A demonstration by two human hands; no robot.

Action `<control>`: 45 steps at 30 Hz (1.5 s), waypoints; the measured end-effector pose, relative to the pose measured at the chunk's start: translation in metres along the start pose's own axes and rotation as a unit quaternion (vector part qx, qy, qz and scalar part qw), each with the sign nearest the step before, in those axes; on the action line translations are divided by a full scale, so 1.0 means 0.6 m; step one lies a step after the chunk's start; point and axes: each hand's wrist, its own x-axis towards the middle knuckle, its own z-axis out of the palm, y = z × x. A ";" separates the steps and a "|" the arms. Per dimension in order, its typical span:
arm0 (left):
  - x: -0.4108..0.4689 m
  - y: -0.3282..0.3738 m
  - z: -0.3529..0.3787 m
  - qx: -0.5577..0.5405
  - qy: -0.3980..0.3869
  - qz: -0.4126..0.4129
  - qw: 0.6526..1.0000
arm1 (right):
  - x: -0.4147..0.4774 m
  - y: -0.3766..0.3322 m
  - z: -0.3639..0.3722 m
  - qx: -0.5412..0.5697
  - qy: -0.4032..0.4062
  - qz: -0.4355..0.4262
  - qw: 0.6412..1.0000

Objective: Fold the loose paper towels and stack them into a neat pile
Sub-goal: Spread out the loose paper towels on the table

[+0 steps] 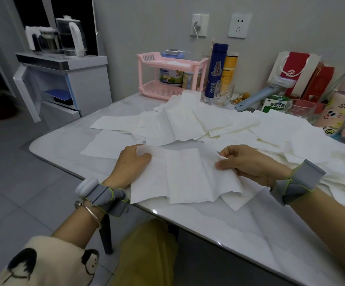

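Left hand (130, 165), right hand (250, 165): fingers (144, 156) pinch paper towel (188, 176) at 9 and 3 o'clock; possibly doubled. Uneven pull risks tear, skewed fold.

One wide-angle head-worn camera is looking forward and down, probably from seated height, sitting close over the near edge of the table (250, 230) and facing the wall (146, 27) at twelve o'clock; the floor (23, 182) is showing at eight o'clock.
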 end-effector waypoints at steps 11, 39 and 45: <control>0.001 -0.004 0.000 -0.002 -0.008 -0.002 1.000 | 0.005 0.009 0.015 0.079 0.032 0.013 0.996; 0.001 0.011 -0.025 -0.321 -0.022 -0.098 0.942 | 0.014 0.015 0.020 0.169 -0.002 0.050 0.984; 0.004 0.007 -0.037 -0.393 -0.074 -0.099 0.911 | 0.011 0.014 0.022 0.157 -0.009 0.050 0.986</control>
